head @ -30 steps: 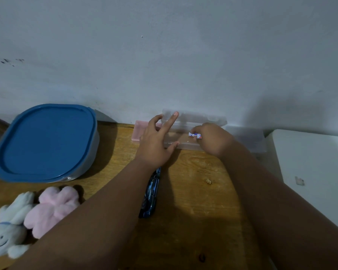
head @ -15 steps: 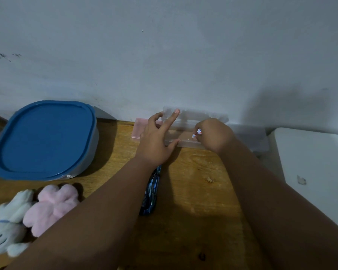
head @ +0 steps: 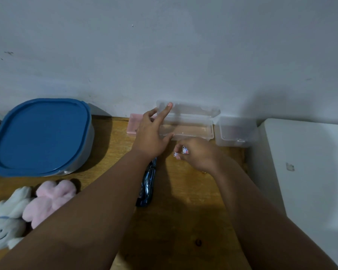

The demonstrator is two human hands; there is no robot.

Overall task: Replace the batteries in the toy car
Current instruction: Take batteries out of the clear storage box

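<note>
Beneath left forearm [head: 98, 201], half-hidden toy car [head: 147, 185].

Blue-lidded tub [head: 39, 133] sits behind pink plush [head: 51, 199] and white plush [head: 8, 221] on wooden table [head: 109, 147].

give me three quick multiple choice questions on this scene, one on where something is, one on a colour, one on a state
1. Where is the toy car?
A) on the wooden table, partly hidden by the left forearm
B) on a shelf
C) on the floor

2. What colour is the big tub's lid?
A) red
B) blue
C) green

3. What is the right hand doing?
A) lying flat and open
B) gripping batteries
C) staying out of view

Answers:
1 A: the car lies on the wood, with the forearm crossing over it.
2 B: the lid is plain blue.
3 B: the fingers curl round the batteries, whose ends stick out.
</note>
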